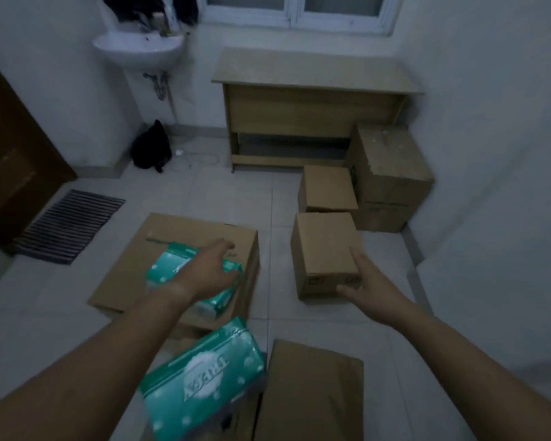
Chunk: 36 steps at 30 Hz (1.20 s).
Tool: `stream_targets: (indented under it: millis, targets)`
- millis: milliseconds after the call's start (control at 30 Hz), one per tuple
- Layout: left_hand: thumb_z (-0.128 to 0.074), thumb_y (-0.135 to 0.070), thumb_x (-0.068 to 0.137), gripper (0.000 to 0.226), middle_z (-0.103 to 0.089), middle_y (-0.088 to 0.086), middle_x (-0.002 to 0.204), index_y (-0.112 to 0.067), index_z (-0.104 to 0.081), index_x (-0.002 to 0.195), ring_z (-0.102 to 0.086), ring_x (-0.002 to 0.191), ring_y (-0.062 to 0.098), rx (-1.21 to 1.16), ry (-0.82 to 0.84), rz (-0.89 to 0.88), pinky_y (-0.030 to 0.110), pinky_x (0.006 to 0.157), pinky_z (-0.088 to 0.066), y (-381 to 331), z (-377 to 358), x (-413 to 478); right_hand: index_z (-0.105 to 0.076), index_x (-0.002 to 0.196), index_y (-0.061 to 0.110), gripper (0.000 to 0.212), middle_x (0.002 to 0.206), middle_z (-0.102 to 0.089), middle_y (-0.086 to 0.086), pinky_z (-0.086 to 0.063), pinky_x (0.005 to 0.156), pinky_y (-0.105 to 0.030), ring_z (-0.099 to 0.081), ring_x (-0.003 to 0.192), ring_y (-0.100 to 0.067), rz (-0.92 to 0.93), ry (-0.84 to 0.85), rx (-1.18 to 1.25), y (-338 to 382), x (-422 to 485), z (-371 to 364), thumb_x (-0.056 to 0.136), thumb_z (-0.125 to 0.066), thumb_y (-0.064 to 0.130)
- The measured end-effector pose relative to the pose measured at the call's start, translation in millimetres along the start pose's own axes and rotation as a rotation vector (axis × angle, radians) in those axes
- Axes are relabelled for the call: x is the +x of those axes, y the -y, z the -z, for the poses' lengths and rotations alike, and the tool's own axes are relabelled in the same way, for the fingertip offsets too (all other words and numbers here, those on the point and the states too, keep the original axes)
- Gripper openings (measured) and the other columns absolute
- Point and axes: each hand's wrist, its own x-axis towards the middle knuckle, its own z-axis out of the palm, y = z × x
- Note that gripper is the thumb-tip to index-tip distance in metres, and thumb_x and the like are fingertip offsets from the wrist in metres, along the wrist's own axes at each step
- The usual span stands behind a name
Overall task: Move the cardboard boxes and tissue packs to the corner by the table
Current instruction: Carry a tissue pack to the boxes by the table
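**Camera Placement: One Head-Worn View**

Single wide-angle camera at head height, facing forward and steeply down over the tiled floor (204,192). Straight lines bow toward the frame edges. The left hand (210,272) and right hand (372,288) reach mid-frame from the bottom corners, near the lens. The table (315,74) against the far wall (198,90) and the window (295,11) above it sit well off, at the top edge.

The nearest green tissue pack (201,374) carries 1 brand word in large white letters beside a white emblem, upside down to the camera; it starts with "TRE", and the remaining letters are too blurred to read. Dark printed marks low on the front of the small cardboard box (325,249) and faint lines of print on the tall box (392,173) behind it cannot be read
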Motion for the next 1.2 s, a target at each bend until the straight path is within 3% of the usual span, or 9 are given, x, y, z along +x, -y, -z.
stream_targets:
  millis: [100, 433, 533, 633, 833, 967, 1033, 1133, 1200]
  targets:
    - [-0.064, -0.021, 0.087, 0.056, -0.042, 0.008, 0.146, -0.009, -0.044, 0.138, -0.041, 0.134, 0.021, -0.001, -0.04, 0.005, 0.024, 0.108, -0.028, -3, 44, -65, -0.001, 0.156, 0.027, 0.092, 0.164, -0.006, 0.003, -0.017, 0.121, -0.041, -0.01, 0.15, -0.018, 0.032, -0.012, -0.007, 41, -61, 5, 0.089, -0.063, 0.041]
    - [-0.069, -0.021, 0.081, 0.059, -0.053, 0.009, 0.137, -0.01, -0.049, 0.135, -0.051, 0.124, 0.021, -0.034, -0.114, 0.013, 0.023, 0.098, -0.036, 26, 67, -274, -0.003, 0.156, 0.029, 0.092, 0.164, -0.007, 0.001, -0.023, 0.119, -0.043, -0.013, 0.15, -0.02, 0.078, -0.088, -0.044, 109, -234, -22, 0.088, -0.063, 0.044]
    - [-0.07, -0.022, 0.078, 0.057, -0.062, 0.006, 0.112, -0.012, -0.051, 0.131, -0.062, 0.098, 0.021, -0.113, -0.076, 0.095, 0.024, 0.077, -0.043, 43, 56, -331, -0.004, 0.156, 0.029, 0.091, 0.164, -0.006, 0.003, -0.022, 0.119, -0.039, -0.012, 0.15, -0.018, 0.065, -0.068, 0.017, 116, -284, -55, 0.089, -0.064, 0.043]
    - [-0.068, -0.023, 0.078, 0.05, -0.065, 0.003, 0.116, -0.015, -0.056, 0.126, -0.061, 0.09, 0.011, -0.215, -0.08, 0.158, 0.018, 0.069, -0.044, 66, 44, -379, -0.006, 0.156, 0.028, 0.09, 0.163, -0.011, 0.005, -0.022, 0.115, -0.034, -0.016, 0.148, -0.017, 0.068, -0.049, 0.086, 124, -329, -94, 0.089, -0.065, 0.039]
    - [-0.065, -0.018, 0.086, 0.053, -0.05, 0.01, 0.139, -0.007, -0.049, 0.135, -0.047, 0.127, 0.023, -0.18, -0.101, 0.306, 0.027, 0.1, -0.036, 124, 19, -446, -0.006, 0.156, 0.03, 0.087, 0.164, -0.003, 0.003, -0.022, 0.117, -0.039, -0.011, 0.15, -0.02, 0.009, -0.082, 0.112, 151, -379, -155, 0.09, -0.063, 0.037]
    - [-0.065, -0.022, 0.086, 0.057, -0.046, 0.009, 0.144, -0.009, -0.046, 0.138, -0.043, 0.132, 0.021, -0.183, -0.048, 0.288, 0.029, 0.109, -0.031, 159, 11, -473, -0.01, 0.156, 0.026, 0.086, 0.163, -0.012, 0.003, -0.024, 0.115, -0.036, -0.017, 0.148, -0.018, -0.013, -0.052, 0.095, 178, -398, -197, 0.09, -0.065, 0.035]
    - [-0.065, -0.023, 0.087, 0.056, -0.044, 0.008, 0.144, -0.01, -0.045, 0.138, -0.042, 0.133, 0.02, -0.186, -0.046, 0.245, 0.028, 0.109, -0.03, 177, 23, -479, -0.022, 0.152, 0.02, 0.076, 0.153, -0.03, 0.003, -0.033, 0.103, -0.018, -0.033, 0.134, -0.011, 0.009, -0.045, 0.093, 193, -400, -213, 0.091, -0.065, 0.03]
    - [-0.064, -0.022, 0.088, 0.055, -0.044, 0.007, 0.144, -0.01, -0.044, 0.138, -0.041, 0.133, 0.019, -0.162, -0.056, 0.182, 0.026, 0.109, -0.028, 209, 52, -480, -0.035, 0.144, 0.018, 0.063, 0.127, -0.038, 0.001, -0.033, 0.062, 0.009, -0.034, 0.11, -0.004, -0.045, -0.024, 0.113, 215, -392, -241, 0.09, -0.065, 0.014]
    - [-0.063, -0.021, 0.088, 0.055, -0.043, 0.006, 0.144, -0.01, -0.044, 0.138, -0.041, 0.133, 0.019, -0.129, -0.056, 0.135, 0.024, 0.108, -0.028, 232, 77, -479, -0.032, 0.147, 0.021, 0.074, 0.137, -0.036, 0.005, -0.042, 0.077, 0.003, -0.037, 0.125, -0.007, -0.062, -0.056, 0.105, 228, -384, -266, 0.083, -0.07, 0.027]
